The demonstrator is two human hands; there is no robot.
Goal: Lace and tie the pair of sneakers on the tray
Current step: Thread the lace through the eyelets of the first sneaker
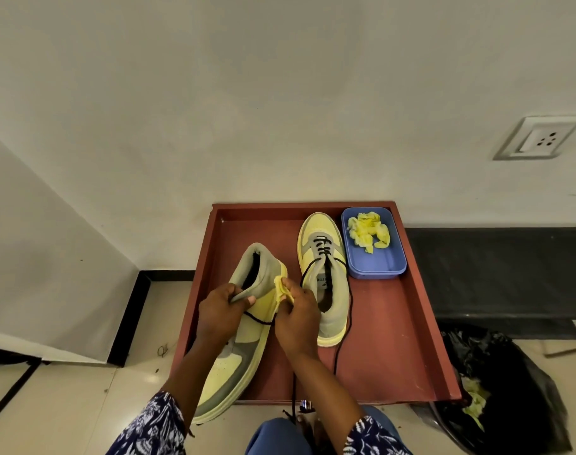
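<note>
Two yellow-and-grey sneakers are on a red-brown tray (411,323). The near sneaker (234,366) is lifted and tilted, its toe pointing toward me over the tray's front edge. My left hand (219,311) grips its grey tongue. My right hand (298,318) pinches the yellow eyelet flap beside the opening. A black lace (258,320) crosses this shoe between my hands. The far sneaker (326,274) lies flat on the tray, partly laced, with its black lace end (340,343) trailing down toward the tray's front.
A blue plastic tub (378,267) with crumpled yellow paper sits at the tray's back right corner. A black plastic bag (496,385) lies on the floor to the right. The wall stands just behind the tray, and my knees are at the bottom edge.
</note>
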